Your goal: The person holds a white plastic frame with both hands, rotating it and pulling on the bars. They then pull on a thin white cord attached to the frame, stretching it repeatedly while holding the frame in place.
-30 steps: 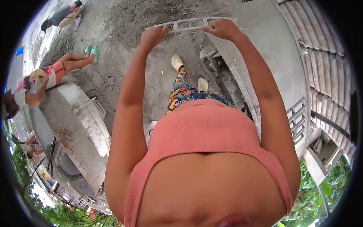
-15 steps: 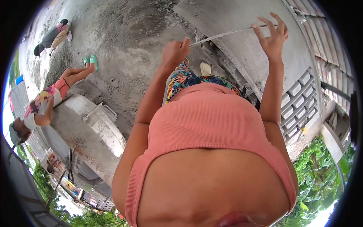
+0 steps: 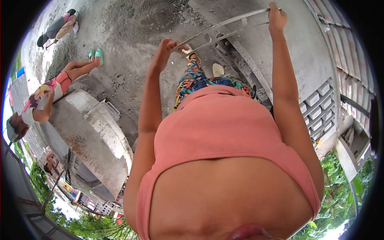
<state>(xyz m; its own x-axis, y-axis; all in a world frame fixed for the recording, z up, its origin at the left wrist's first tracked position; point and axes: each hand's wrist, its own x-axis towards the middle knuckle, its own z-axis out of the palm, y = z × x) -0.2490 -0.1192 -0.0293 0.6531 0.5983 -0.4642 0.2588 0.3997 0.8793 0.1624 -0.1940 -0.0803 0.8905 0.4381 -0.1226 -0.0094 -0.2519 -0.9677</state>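
Note:
A thin grey metal frame [image 3: 224, 26] with two long bars and short crosspieces stretches between my hands, tilted above the ground. My left hand [image 3: 165, 50] grips its left end, fingers bent around the bar. Higher up at the right, my right hand [image 3: 277, 20] is closed on the other end, with the thumb pointing up. Beneath the frame, a slanted grey slab [image 3: 244, 50] lies over a narrow gap full of rubble. My feet in pale clogs [image 3: 218, 70] stand just below the frame.
To the left, a person [image 3: 52, 94] in green sandals stands by a large cement-caked metal machine [image 3: 92, 132]. Another person [image 3: 60, 30] bends over farther off. Grey blocks [image 3: 316, 108] sit in rows at the right, near corrugated sheets [image 3: 332, 40].
My right hand has risen and gone from spread fingers to a closed grip. The frame has turned so both long bars show. My left hand has shifted slightly left.

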